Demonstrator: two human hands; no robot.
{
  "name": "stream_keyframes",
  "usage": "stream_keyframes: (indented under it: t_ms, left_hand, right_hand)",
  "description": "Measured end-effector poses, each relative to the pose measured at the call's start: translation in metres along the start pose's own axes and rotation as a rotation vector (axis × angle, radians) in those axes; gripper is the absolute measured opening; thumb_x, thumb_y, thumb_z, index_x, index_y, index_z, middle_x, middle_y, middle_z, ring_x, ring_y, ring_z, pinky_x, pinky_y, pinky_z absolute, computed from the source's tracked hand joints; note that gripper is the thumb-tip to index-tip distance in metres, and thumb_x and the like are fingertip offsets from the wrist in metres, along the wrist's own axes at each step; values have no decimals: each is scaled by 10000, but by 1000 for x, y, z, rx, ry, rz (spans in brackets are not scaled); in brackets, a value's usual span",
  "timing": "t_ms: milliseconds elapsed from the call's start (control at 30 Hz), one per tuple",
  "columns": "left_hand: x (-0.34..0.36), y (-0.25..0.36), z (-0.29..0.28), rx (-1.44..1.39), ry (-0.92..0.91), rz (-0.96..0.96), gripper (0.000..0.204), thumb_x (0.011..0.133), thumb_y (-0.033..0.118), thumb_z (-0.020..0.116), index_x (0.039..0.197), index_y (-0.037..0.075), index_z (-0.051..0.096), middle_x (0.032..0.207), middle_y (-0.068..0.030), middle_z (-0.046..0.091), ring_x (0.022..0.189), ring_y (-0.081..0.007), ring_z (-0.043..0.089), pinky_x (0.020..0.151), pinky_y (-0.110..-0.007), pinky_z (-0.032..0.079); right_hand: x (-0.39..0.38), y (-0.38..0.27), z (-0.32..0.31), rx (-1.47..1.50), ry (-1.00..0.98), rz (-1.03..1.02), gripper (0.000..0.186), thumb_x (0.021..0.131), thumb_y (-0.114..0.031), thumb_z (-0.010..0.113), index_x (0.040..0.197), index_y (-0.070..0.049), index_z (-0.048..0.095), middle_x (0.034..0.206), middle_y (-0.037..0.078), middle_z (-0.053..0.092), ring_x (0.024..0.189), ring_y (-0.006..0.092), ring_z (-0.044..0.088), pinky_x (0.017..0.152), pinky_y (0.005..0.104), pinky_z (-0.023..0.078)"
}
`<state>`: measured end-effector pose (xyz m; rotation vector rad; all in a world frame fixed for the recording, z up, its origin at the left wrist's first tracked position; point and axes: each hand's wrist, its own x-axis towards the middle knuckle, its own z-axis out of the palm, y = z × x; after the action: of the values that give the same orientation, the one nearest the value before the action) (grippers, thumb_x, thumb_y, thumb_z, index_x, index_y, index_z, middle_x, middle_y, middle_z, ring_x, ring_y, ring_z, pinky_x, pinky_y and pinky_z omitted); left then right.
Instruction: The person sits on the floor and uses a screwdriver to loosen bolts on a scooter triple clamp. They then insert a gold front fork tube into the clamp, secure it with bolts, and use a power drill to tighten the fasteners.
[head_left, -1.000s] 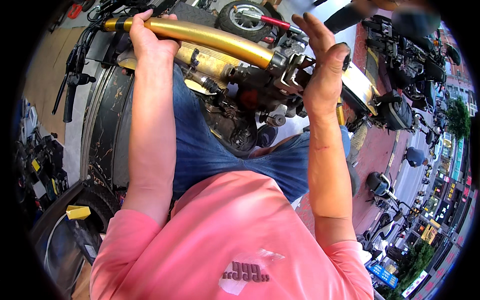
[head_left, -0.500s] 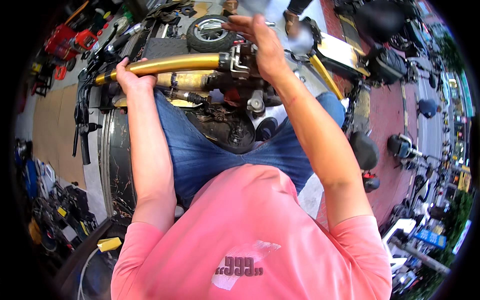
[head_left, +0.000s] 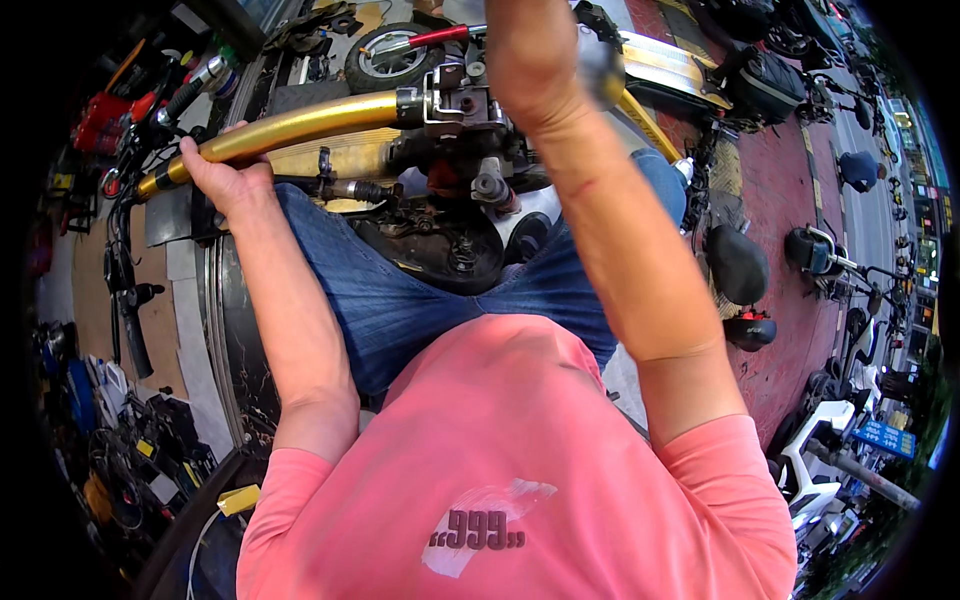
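Note:
My left hand [head_left: 228,182] is closed around the lower-left end of a curved gold tube [head_left: 300,124], thumb on top. The tube's other end meets a metal clamp-like hinge bracket [head_left: 450,108] on a dark folding joint. Just right of that bracket, my right hand [head_left: 533,65] is raised at the upper edge, smeared by motion, its fingers hidden. A red-handled tool with a metal shaft [head_left: 440,37] reaches from beside this hand toward the left; whether the hand grips it is unclear. Beneath the tube lies a worn yellow part [head_left: 335,155] with a dark cylinder.
Between my knees sits a dark round part [head_left: 440,245] with cables. A spoked wheel [head_left: 395,62] lies at the back. Handlebars [head_left: 130,290] stand at left, above cardboard [head_left: 90,310] and heaped parts. At right, a red paved walkway [head_left: 770,230] holds parked scooters.
My right hand has gone from an open palm beside the bracket to the top edge. The red handle now shows. My left hand and the tube have shifted left in the picture, as the view moved too.

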<state>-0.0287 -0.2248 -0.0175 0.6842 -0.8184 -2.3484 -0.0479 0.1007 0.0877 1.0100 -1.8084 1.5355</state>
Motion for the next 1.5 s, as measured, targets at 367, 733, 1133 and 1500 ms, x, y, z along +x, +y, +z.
stream_keyframes:
  t_ms: [367,733,1133,1500]
  left_hand:
    - [19,-9,-3,6,152,-181,414,919,471,649,1044,85,566,887,-108,625,908,-313,656,911,-516,546]
    - [1,-13,8,23,163,-195,418,911,435,664,1053,58,552,907,-120,630,861,-311,656,877,-496,554]
    - [12,-9,-4,39,196,-248,392,884,417,662,1073,84,577,934,-105,626,891,-287,643,899,-492,538]
    - [71,-15,-34,243,121,-363,478,868,380,647,1244,92,579,1186,-134,630,1136,-352,599,1013,-585,446]
  right_hand:
    - [-24,12,14,-87,-47,277,878,998,-692,505,1508,22,494,1424,278,584,1340,425,540,1152,472,395]
    - [-56,39,6,-318,-113,295,953,958,-723,551,1538,26,450,1454,325,545,1374,467,511,1170,488,386]
    - [7,-17,-68,-42,100,227,668,1142,-465,404,1594,26,361,1515,224,533,1424,302,494,1188,390,366]
    - [-268,-93,-284,-689,749,760,347,1055,-255,650,1272,15,674,991,67,731,925,137,662,834,306,528]
